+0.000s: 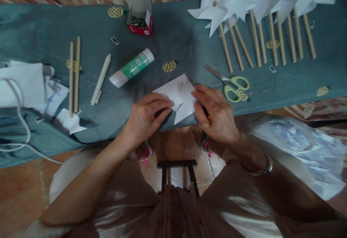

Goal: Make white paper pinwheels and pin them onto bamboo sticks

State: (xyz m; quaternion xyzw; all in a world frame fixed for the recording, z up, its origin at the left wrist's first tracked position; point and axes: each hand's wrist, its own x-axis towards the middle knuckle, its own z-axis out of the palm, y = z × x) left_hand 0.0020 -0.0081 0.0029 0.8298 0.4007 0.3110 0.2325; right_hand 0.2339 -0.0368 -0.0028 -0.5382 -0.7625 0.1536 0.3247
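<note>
Between my two hands, near the table's front edge, is a white square of paper point(183, 90) with cuts and creases in it. My left hand point(148, 113) pinches its left part between thumb and fingers, at a flap close to the middle. On the right, my right hand point(214, 109) grips the paper's right edge with thumb and fingertips. Green-handled scissors point(230, 84) lie just beyond my right hand, blades pointing up and left. A glue stick point(132, 67) with a green label lies beyond my left hand.
Several paper pinwheels point(217, 3) on wooden sticks lie at the back right. A red box point(139, 21) of small metal pieces stands at the back. Further left are a white pen point(101, 79), two wooden sticks point(77, 73), paper sheets point(21, 84) and a white cable point(24, 122).
</note>
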